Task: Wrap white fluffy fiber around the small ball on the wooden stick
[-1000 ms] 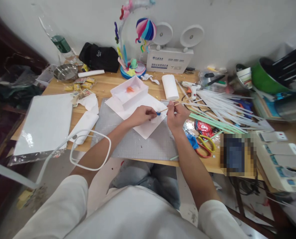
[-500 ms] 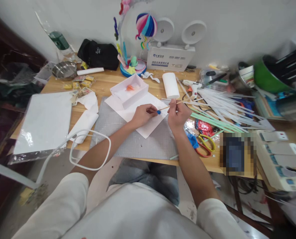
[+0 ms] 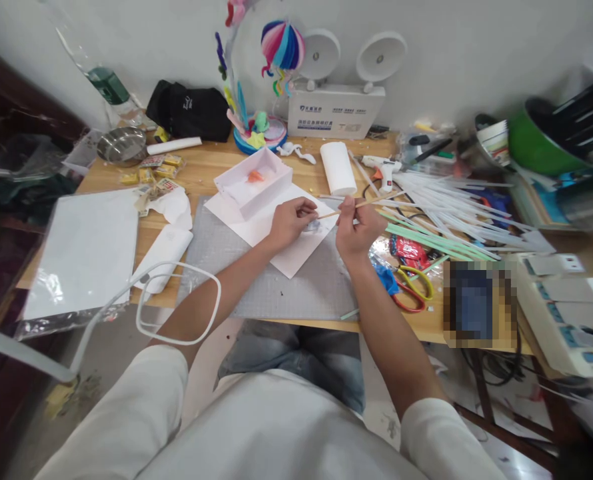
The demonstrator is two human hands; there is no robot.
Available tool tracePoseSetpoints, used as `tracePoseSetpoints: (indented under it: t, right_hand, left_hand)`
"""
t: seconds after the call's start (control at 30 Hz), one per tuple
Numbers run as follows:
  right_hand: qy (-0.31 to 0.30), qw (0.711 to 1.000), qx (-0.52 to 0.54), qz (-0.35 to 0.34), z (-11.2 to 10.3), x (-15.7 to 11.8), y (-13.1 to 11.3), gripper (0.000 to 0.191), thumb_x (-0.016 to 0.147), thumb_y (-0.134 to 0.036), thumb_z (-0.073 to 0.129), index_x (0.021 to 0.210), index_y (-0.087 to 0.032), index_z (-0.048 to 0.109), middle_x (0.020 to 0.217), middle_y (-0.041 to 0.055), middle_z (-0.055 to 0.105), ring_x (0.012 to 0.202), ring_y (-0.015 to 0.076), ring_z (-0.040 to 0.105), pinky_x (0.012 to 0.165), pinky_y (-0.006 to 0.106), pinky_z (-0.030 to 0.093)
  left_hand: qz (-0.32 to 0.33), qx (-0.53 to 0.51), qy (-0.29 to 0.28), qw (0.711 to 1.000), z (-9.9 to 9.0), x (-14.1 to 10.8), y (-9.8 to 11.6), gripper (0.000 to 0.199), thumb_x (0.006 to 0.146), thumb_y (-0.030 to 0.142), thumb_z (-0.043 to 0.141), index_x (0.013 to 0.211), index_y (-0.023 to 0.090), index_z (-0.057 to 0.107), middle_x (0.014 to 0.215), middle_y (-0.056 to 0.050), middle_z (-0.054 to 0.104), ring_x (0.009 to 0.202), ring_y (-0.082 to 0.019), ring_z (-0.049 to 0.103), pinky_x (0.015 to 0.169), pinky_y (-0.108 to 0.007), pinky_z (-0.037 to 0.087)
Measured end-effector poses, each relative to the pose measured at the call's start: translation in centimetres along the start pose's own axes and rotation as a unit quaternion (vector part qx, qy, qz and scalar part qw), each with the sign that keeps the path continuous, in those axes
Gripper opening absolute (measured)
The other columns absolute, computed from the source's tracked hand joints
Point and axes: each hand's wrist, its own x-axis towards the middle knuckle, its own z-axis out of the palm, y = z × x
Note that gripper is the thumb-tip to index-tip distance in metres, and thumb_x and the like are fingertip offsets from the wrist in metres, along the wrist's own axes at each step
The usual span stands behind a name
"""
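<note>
My right hand [image 3: 359, 230] is closed around a thin wooden stick [image 3: 328, 215], which slants up to the right past my fist. My left hand [image 3: 291, 223] is pinched at the stick's left tip; what its fingers hold there is hidden. Both hands are above a white sheet [image 3: 290, 257], which has a greyish smudge just beneath the left fingertips. The sheet lies on a grey cutting mat [image 3: 256, 297]. Behind my left hand, on the sheet, stands an open white paper box [image 3: 269, 190] with a small orange piece [image 3: 255, 176] inside.
Right of the hands lie a paper roll [image 3: 338, 170], a hot glue gun [image 3: 384, 170], many white glue sticks [image 3: 456, 200], green sticks [image 3: 441, 240] and scissors [image 3: 416, 287]. Left are a bagged white sheet pack [image 3: 84, 250], another roll [image 3: 166, 257] and a white looped arm [image 3: 219, 307] over my forearm.
The small blue piece at the stick's tip, visible before, is out of sight now. My left fingers have shifted slightly up at the tip. The view has moved slightly.
</note>
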Motion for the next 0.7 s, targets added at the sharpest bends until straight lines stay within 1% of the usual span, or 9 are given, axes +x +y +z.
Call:
tracePoseSetpoints:
  t: [0.17,0.3,0.4,0.53,0.7]
  right_hand:
    - [-0.005,0.999,-0.008,-0.036,0.08,-0.27,-0.39,0.049,0.103,-0.047,0.04,0.063,-0.023,0.057,0.052,-0.0006,0.057,0.053,0.0126,0.052,0.061,0.03,0.04]
    - [-0.027,0.999,-0.003,-0.035,0.42,-0.35,-0.22,0.045,0.102,-0.044,0.044,0.065,-0.023,0.058,0.053,-0.0011,0.057,0.054,0.0125,0.053,0.06,0.029,0.039]
    - [-0.04,0.999,-0.001,-0.033,0.55,-0.36,-0.09,0.043,0.101,-0.044,0.044,0.066,-0.023,0.058,0.054,-0.0009,0.058,0.054,0.013,0.053,0.06,0.029,0.038]
    - [-0.029,0.998,0.002,-0.048,0.57,-0.4,-0.14,0.042,0.101,-0.041,0.046,0.065,-0.023,0.058,0.054,-0.0003,0.059,0.054,0.0134,0.054,0.059,0.029,0.038]
    - [-0.016,0.998,0.007,-0.057,0.59,-0.5,-0.18,0.039,0.1,-0.039,0.048,0.066,-0.023,0.057,0.053,-0.0008,0.058,0.053,0.0133,0.054,0.059,0.029,0.037]
  left_hand:
    - [-0.009,0.002,-0.011,1.0,0.15,0.46,-0.34,0.015,0.076,0.021,0.077,0.089,0.016,0.073,0.085,-0.004,0.077,0.081,-0.016,0.072,0.076,-0.027,0.051]
    - [-0.014,0.005,-0.012,1.0,0.12,0.43,-0.27,0.017,0.075,0.023,0.078,0.089,0.016,0.073,0.088,-0.005,0.078,0.082,-0.016,0.071,0.076,-0.028,0.051]
    - [-0.017,0.0,-0.016,1.0,0.02,0.33,-0.06,0.016,0.075,0.021,0.077,0.09,0.016,0.073,0.087,-0.005,0.077,0.083,-0.016,0.071,0.075,-0.027,0.051]
    - [-0.021,-0.009,-0.019,1.0,-0.1,0.2,0.01,0.016,0.076,0.02,0.077,0.091,0.016,0.073,0.087,-0.005,0.077,0.084,-0.017,0.072,0.076,-0.027,0.051]
    - [-0.018,-0.025,-0.017,0.999,0.08,0.25,-0.66,0.017,0.076,0.021,0.079,0.091,0.016,0.074,0.087,-0.005,0.077,0.084,-0.017,0.072,0.076,-0.027,0.05]
